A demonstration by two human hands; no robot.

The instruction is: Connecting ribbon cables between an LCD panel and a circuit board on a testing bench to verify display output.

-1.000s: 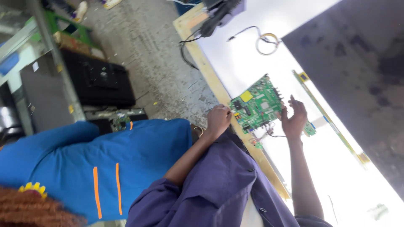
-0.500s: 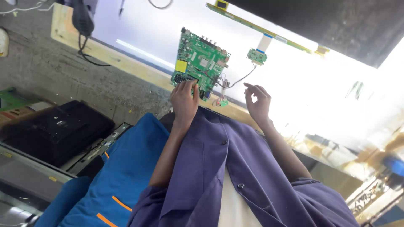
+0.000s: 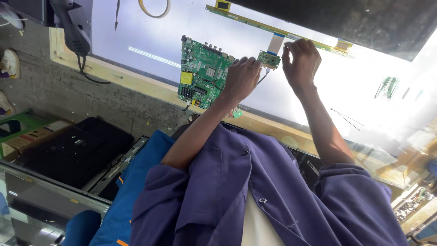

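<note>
Near the counter's [image 3: 136, 79] wooden front edge lies a large green circuit board [image 3: 202, 73]. Beside it, the left hand [image 3: 241, 79] grips a small green board [image 3: 269, 59], while the right hand [image 3: 300, 61] pinches the white ribbon cable [image 3: 276, 43] joined to it.

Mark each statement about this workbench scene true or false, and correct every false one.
1. The large green circuit board lies on the bright white panel. True.
2. The left hand holds a screwdriver. False: it rests by the small green board, no tool visible.
3. The right hand is at the flat ribbon cable. True.
4. The person wears red sleeves. False: the purple coat has its sleeves pushed up.
</note>
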